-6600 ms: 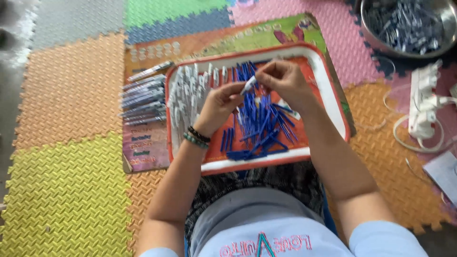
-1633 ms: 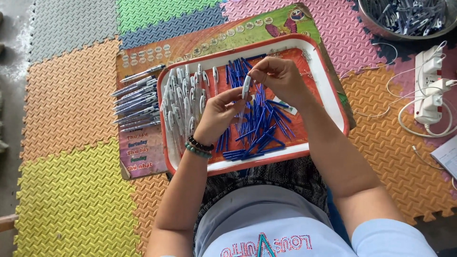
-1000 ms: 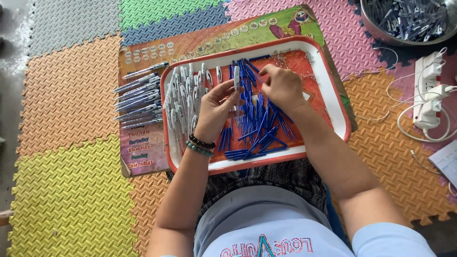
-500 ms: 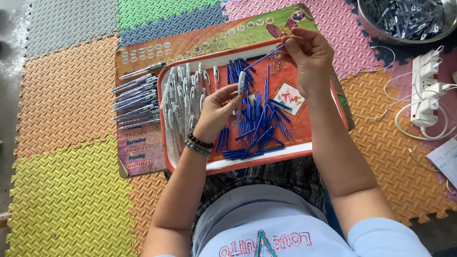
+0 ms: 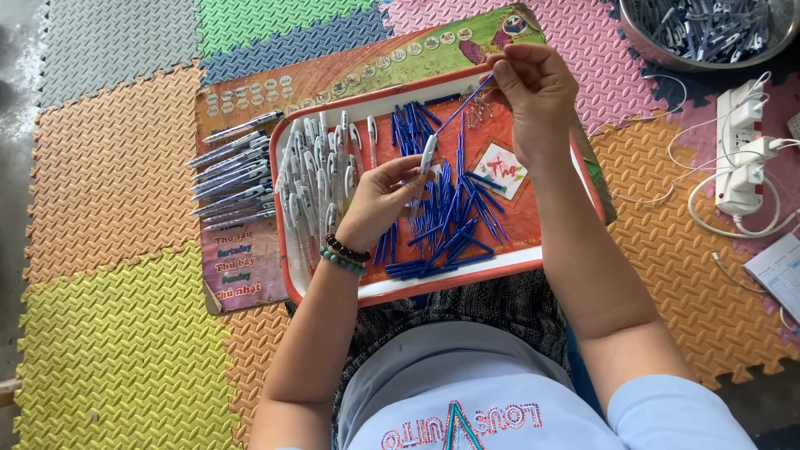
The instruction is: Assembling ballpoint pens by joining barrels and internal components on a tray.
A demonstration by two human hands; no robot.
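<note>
two hands pinch shut: left hand (image 5: 379, 200) holds one pen barrel (image 5: 427, 155), right hand (image 5: 533, 87) one blue refill (image 5: 463, 104).

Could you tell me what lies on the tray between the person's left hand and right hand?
In the head view, a thin blue refill spans from the right hand towards the white barrel in the left hand.

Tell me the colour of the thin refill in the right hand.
Blue. The refill pinched by the right hand shows best in the head view.
</note>
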